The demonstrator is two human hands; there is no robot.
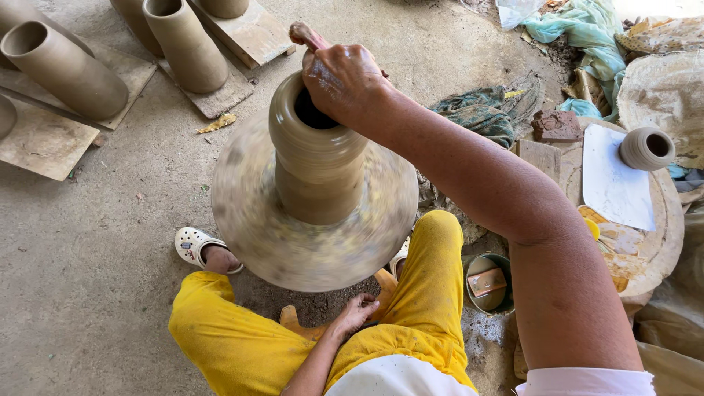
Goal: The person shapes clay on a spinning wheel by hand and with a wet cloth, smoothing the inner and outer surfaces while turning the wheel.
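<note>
A tall wet clay pot (317, 158) stands on a round wheel (312, 249) that is blurred with spin. My right hand (343, 79), smeared with clay, is over the pot's dark mouth and grips a clay-coated stick (306, 34) whose upper end pokes out beyond my fingers. My forearm crosses in from the lower right. My left hand (353, 314) rests low between my yellow-trousered legs (429, 293), fingers loose on a wooden seat edge, holding nothing. A foot in a white clog (194, 246) sits by the wheel's left rim.
Several clay cylinders (66, 70) lie and stand on wooden boards (253, 33) at the upper left. At right, a round board holds a small pot (647, 148) and white sheet (612, 183). Rags (480, 114), a brick (557, 125) and a small tub (488, 284) lie nearby.
</note>
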